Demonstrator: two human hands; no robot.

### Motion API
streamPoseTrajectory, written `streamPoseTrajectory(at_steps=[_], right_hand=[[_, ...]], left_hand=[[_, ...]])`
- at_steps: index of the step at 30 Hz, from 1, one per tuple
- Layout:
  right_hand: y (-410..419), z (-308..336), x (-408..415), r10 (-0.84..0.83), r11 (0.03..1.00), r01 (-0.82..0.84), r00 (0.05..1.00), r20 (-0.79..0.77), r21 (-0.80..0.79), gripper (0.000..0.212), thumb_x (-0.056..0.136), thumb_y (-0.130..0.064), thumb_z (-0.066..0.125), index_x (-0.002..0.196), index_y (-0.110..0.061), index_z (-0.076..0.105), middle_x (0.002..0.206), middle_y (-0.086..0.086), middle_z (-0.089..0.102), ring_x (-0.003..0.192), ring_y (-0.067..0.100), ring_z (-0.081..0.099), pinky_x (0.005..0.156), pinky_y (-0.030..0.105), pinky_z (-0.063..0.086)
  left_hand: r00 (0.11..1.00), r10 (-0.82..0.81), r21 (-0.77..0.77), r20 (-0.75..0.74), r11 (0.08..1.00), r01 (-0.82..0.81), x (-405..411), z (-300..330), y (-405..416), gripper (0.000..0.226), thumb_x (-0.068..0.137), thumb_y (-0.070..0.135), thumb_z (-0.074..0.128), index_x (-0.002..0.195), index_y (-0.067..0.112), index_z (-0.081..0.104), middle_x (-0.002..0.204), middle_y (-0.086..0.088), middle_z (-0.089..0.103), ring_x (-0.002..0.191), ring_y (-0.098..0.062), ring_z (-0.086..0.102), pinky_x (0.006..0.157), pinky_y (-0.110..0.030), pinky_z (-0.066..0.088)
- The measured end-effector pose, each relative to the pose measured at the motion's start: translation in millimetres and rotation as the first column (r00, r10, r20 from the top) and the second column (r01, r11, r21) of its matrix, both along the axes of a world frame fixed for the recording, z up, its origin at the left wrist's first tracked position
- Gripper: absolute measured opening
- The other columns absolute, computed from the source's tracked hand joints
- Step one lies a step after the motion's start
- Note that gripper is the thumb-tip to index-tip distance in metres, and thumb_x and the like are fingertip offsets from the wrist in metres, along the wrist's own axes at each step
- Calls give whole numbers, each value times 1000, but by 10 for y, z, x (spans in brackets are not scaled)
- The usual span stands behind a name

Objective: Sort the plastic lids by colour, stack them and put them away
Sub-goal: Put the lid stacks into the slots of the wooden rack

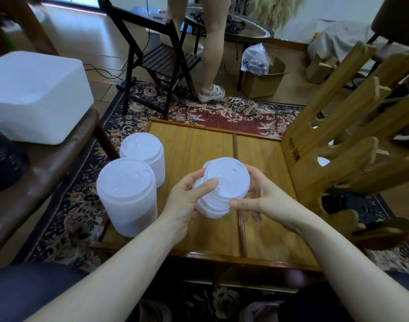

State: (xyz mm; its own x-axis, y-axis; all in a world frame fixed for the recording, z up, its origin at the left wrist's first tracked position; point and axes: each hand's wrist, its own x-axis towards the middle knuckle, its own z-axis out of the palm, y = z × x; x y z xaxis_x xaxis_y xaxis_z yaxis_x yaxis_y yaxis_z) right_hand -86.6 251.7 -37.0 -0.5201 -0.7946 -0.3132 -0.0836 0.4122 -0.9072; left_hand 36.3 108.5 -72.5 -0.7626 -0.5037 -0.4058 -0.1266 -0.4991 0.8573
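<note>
Both hands, left hand (187,201) and right hand (264,196), grip a short stack of white lids (222,187) above the low wooden table's (268,159) middle, with two taller lid stacks (129,196) standing at its left edge.

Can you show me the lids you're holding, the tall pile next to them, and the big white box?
held lid stack (224,182): head view, top lid.
tall lid stack (126,182): head view, top lid.
white box (36,89): head view, upper face.
</note>
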Motion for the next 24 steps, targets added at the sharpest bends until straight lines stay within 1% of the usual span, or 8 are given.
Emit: streamPoseTrajectory(at_steps=[3,6,8,10,12,15,17,24], right_hand=[[40,24,-25,47,987,-37,997,-60,157,64,76,-26,82,129,-26,47,89,3,67,61,12,62,48,26,38],[67,6,-39,107,976,-68,977,-183,208,71,73,-28,85,129,-35,42,114,-8,58,77,-8,60,59,10,43],[88,-6,-49,147,985,-119,957,-249,121,95,70,-26,87,137,-48,23,137,-17,39,109,-20,46,81,4,43],[105,-23,-70,226,974,-214,920,-321,73,108,72,-29,86,149,-44,12,151,-20,23,134,-11,28,104,11,35],[101,-51,-73,282,957,-285,876,-390,52,102,76,-23,85,152,-34,19,153,-18,25,142,2,25,115,24,30],[70,-82,-68,248,964,-266,864,-439,20,93,73,-28,84,150,-30,31,147,-15,35,140,9,30,115,37,33],[60,-73,-74,190,977,-212,873,-448,0,92,71,-35,84,148,-31,33,143,-15,39,137,7,34,111,37,38],[27,-81,-45,99,994,-104,898,-429,11,104,67,-54,80,152,-30,26,142,-17,40,133,1,38,108,37,42]], left_hand=[[1000,14,25,14,1000,-15,-5,-9,-20,49,67,32,86,113,28,70,117,0,73,110,-25,67,94,-46,53],[999,-18,20,34,1000,17,-15,4,-19,32,81,21,78,111,26,70,113,-1,74,106,-25,68,84,-41,54],[998,-48,16,39,999,47,-10,11,-8,38,74,24,82,111,27,71,110,0,75,99,-21,68,76,-36,53],[996,-76,13,37,997,76,-2,17,-1,47,64,31,80,110,28,71,107,2,76,93,-18,69,72,-32,52],[995,-91,-2,33,996,91,2,14,1,44,68,30,82,110,29,71,106,3,75,91,-16,69,70,-30,52],[998,-55,6,31,998,55,-1,24,-2,24,88,30,69,112,27,71,109,1,75,94,-18,68,73,-33,53],[999,-38,37,34,999,37,-5,49,0,27,91,36,64,114,24,72,111,0,75,99,-21,69,83,-39,56],[994,-91,97,-53,991,96,22,119,31,58,59,56,63,108,27,74,97,5,78,94,-16,71,89,-41,55]])
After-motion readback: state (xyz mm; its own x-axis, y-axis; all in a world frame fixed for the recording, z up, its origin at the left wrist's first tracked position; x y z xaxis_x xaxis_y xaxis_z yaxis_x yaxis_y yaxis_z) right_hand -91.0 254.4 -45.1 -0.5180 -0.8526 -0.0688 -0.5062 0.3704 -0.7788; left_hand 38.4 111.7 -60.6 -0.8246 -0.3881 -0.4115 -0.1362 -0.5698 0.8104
